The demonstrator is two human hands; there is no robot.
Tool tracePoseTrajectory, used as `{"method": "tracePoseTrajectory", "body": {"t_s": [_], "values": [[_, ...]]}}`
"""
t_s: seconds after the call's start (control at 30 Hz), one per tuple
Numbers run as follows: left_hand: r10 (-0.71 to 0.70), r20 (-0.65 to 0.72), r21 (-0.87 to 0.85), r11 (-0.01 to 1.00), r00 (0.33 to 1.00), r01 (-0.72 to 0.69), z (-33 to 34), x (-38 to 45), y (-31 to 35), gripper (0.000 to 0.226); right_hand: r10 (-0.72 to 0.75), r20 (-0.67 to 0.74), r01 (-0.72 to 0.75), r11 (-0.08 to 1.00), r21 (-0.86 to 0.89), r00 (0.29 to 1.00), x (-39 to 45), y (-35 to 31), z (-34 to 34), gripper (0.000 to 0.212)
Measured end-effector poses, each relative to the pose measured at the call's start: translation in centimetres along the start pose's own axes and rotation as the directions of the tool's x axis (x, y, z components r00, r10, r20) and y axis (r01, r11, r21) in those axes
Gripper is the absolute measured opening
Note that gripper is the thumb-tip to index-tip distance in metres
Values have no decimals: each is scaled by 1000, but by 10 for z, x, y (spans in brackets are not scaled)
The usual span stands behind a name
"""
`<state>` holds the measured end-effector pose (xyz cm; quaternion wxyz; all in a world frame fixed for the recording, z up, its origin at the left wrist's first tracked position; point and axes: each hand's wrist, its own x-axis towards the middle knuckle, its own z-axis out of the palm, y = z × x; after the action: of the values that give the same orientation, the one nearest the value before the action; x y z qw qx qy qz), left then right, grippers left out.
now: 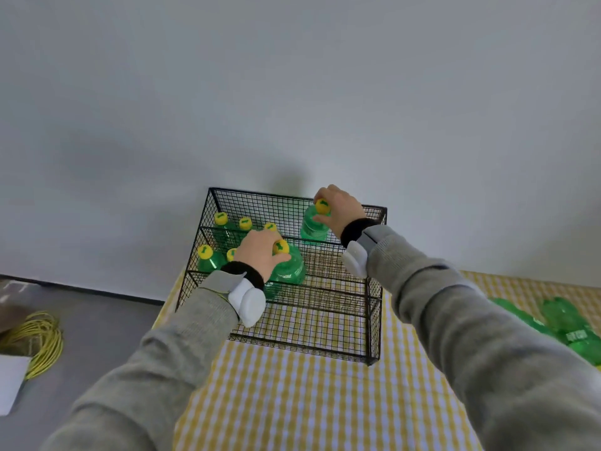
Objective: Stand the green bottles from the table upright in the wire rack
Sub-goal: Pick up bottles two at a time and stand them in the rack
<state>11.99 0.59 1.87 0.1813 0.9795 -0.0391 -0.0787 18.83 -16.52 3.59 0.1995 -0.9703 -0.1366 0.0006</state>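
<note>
A black wire rack (374, 320) stands on a table with a yellow checked cloth (309, 402). My left hand (260, 252) grips the yellow cap of an upright green bottle (289, 268) in the middle of the rack. My right hand (338, 206) grips the neck of another upright green bottle (313, 227) at the rack's far right. Several green bottles with yellow caps (208, 260) stand upright in the rack's left part. More green bottles (566, 323) lie on the cloth at the right edge.
A grey wall rises right behind the rack. Left of the table is a grey floor with a coil of yellow cable (39, 340) and a white sheet (9, 385). The rack's near rows hold no bottles.
</note>
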Motion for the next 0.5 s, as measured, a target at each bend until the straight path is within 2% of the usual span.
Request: {"method": "tracePoseTrajectory", "body": {"t_s": [0.13,0.27,0.5], "values": [[76,172,186,977,982,-108,12,20,-2,47,-45,146,57,995,-77,988,25,-1,18,31],[112,301,435,868,947,-240,29,39,-3,46,-98,290,143,980,-139,952,47,-3,36,32],[118,384,480,821,916,-307,50,51,-7,45,-176,458,254,960,-114,871,63,5,66,33]]}}
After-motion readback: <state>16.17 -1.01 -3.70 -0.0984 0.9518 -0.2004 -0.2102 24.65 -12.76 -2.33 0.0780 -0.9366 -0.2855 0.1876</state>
